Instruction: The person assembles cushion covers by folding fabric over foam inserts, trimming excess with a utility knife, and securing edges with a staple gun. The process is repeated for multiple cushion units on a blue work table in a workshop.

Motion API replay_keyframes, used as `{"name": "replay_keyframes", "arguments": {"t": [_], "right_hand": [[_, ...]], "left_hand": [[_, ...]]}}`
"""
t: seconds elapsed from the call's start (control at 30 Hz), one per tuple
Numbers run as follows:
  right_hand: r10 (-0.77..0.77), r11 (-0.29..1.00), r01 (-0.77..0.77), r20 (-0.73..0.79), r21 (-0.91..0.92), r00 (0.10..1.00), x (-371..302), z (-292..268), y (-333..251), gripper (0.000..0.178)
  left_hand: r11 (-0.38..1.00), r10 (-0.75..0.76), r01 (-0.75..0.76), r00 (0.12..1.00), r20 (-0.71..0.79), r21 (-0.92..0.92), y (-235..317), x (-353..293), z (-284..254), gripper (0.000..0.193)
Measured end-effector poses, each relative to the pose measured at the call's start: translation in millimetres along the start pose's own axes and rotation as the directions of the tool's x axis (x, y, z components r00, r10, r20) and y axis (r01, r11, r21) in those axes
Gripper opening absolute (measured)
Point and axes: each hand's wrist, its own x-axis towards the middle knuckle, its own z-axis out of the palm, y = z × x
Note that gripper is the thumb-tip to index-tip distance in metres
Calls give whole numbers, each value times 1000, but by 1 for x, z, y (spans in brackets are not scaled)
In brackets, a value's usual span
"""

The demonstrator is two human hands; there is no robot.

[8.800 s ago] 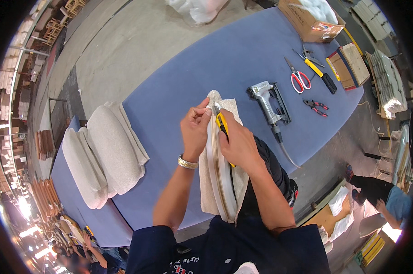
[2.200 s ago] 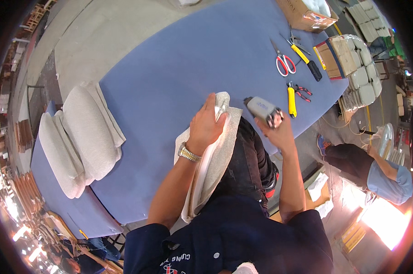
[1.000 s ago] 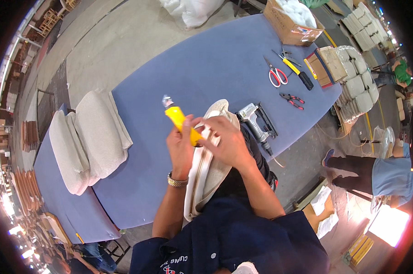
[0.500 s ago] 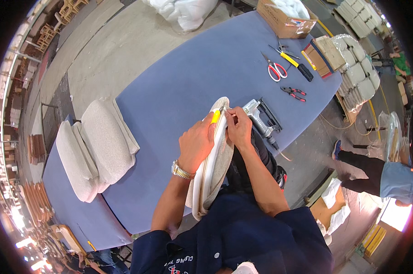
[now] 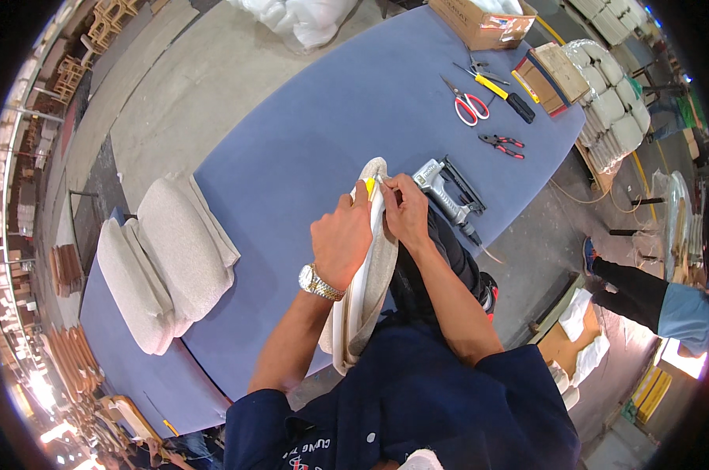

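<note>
A long, narrow cushion (image 5: 379, 276) in light beige fabric, with a white strip along its open side, stands on edge between my body and the blue table. My left hand (image 5: 342, 241), with a metal watch on its wrist, is closed around a small yellow-handled tool (image 5: 370, 186) at the cushion's far end. The tool's tip is too small to make out. Beside it, my right hand (image 5: 407, 210) pinches the fabric edge of the cushion. Just right of that hand lies a silver pneumatic staple gun (image 5: 446, 194) with a hose.
On the blue table (image 5: 284, 149) lie red-handled scissors (image 5: 468, 106), a yellow-and-black screwdriver (image 5: 505, 95) and red-black pliers (image 5: 502, 145). Cardboard boxes (image 5: 480, 27) stand at the far right edge. Beige cushions (image 5: 183, 247) rest at the left. Another person (image 5: 644, 301) stands at the right.
My left hand has turned, now showing more of its back and the watch face, and the yellow handle is more covered. The right hand still pinches near the cushion's end.
</note>
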Motion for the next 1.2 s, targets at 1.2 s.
{"name": "replay_keyframes", "arguments": {"t": [1.2], "right_hand": [[599,474,-814,-554,-336,578,-241,-301,188,21]], "left_hand": [[393,-192,104,981,29,-914,-47,-42,44,44]]}}
